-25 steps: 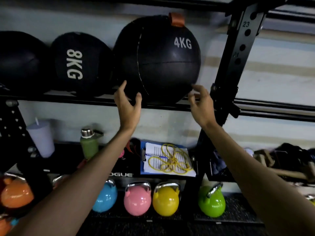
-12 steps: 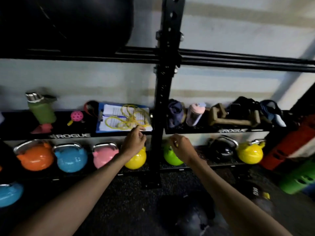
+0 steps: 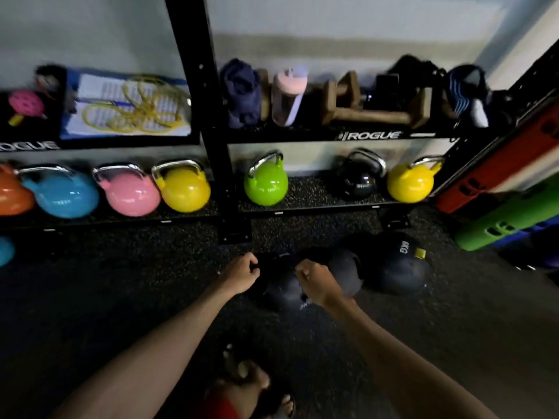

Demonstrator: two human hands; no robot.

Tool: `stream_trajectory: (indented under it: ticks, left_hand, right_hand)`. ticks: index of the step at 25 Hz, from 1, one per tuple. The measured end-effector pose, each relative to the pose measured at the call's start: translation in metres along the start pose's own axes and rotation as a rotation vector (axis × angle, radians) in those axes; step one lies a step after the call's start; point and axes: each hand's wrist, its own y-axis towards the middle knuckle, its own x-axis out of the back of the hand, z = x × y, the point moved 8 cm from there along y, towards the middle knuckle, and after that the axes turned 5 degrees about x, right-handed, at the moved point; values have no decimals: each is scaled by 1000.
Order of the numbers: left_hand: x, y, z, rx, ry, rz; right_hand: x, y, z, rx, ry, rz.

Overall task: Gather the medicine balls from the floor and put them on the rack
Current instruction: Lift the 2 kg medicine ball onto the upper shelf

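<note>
Nearest, a bare foot (image 3: 248, 379) in a sandal stands on the dark speckled floor (image 3: 121, 297). Both forearms reach forward and down. The left hand (image 3: 240, 275) and the right hand (image 3: 317, 282) hang just above a dark medicine ball (image 3: 282, 293) on the floor; each grip is loosely curled with fingers bent inward, closed on nothing, and contact with the ball cannot be confirmed in this dim, blurred view. To the right, a second dark ball (image 3: 344, 267) lies partly behind the right hand. Beside it sits a larger black medicine ball (image 3: 396, 270) bearing a white weight marking and a yellow tab. All three are on the floor, in front of the rack.

Beyond them, the black upright (image 3: 211, 131) of the rack (image 3: 378, 136) meets the floor. The bottom tier holds kettlebells: orange, blue, pink and yellow left of the upright; a green kettlebell (image 3: 266, 184), a black one and a yellow one right of it. The shelf above carries a clipboard (image 3: 99, 107) with a yellow cord (image 3: 136, 107) on it, a pink bottle (image 3: 287, 95) and wooden handles (image 3: 372, 113). At far right, red and green blocks (image 3: 508, 213) lean.
</note>
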Motion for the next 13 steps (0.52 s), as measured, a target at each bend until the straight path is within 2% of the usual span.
stream_trajectory:
  ticks: [7, 13]
  left_hand:
    - [-104, 29, 42, 244, -30, 233]
    - [-171, 57, 59, 342, -171, 268]
  right_hand:
    - [-54, -11, -90, -170, -2, 238]
    - [-87, 10, -169, -318, 24, 338]
